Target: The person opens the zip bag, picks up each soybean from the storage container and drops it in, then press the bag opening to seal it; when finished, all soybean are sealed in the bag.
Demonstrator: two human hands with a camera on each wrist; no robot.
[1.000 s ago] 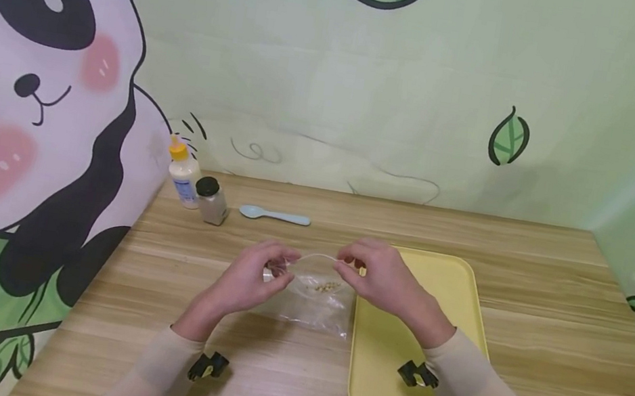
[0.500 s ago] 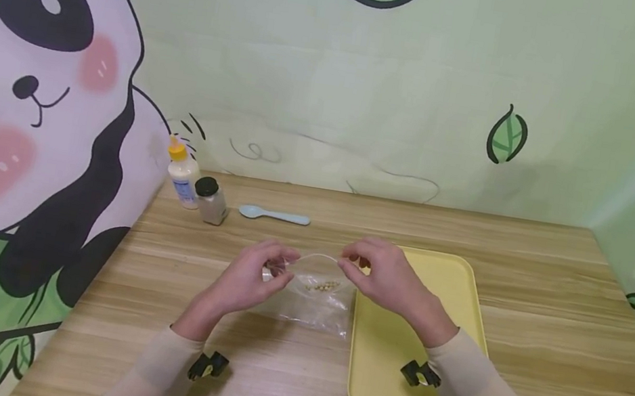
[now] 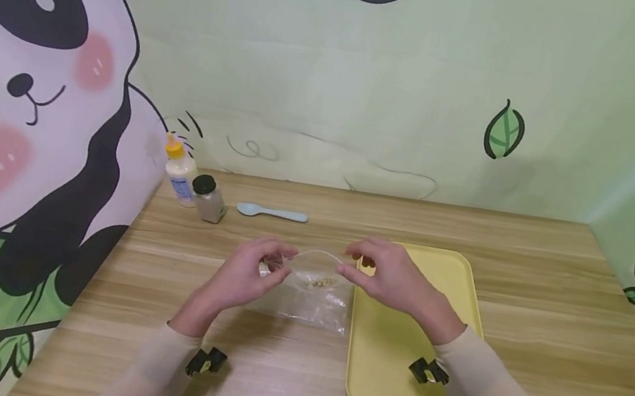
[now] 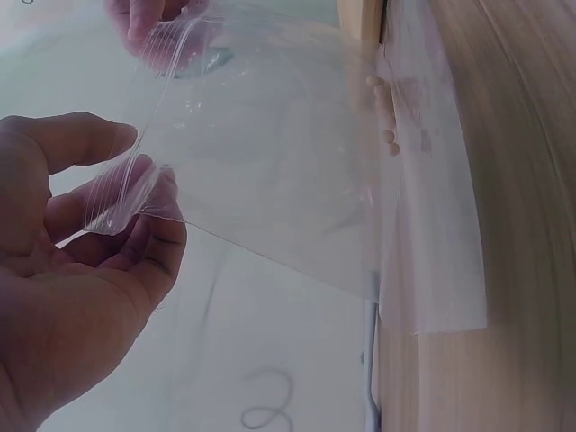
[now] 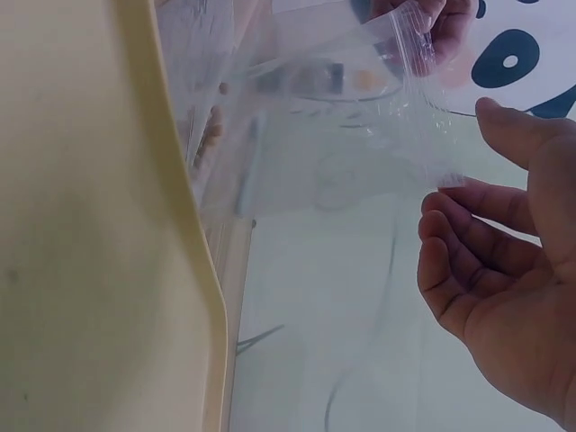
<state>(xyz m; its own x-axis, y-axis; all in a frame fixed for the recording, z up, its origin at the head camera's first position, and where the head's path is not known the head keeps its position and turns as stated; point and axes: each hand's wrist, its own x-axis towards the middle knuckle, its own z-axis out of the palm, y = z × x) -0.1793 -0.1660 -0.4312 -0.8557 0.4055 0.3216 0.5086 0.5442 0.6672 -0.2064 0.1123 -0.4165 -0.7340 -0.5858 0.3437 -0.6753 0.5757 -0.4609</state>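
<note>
A clear zip bag (image 3: 307,306) has its mouth bowed apart, its lower part lying on the table. Several small tan pieces (image 3: 320,282), round like beans, are inside; they also show as round pieces (image 4: 389,137) in the left wrist view. My left hand (image 3: 241,272) holds the left corner of the mouth, fingers behind the zip strip and thumb in front. At the opposite corner is my right hand (image 3: 394,281). In the right wrist view its index fingertip (image 5: 443,196) touches the bag, while the thumb (image 5: 513,130) stands apart from it.
A yellow tray (image 3: 408,376) lies right of the bag, beneath my right forearm. Toward the back left stand a yellow-capped bottle (image 3: 180,177) and a black-lidded jar (image 3: 208,201). Beside them lies a light blue spoon (image 3: 272,213). A painted wall (image 3: 369,96) rises behind the table.
My right hand has shifted slightly right and its thumb and index finger have spread. The bag's mouth has bowed wider. My left hand has stayed nearly still.
</note>
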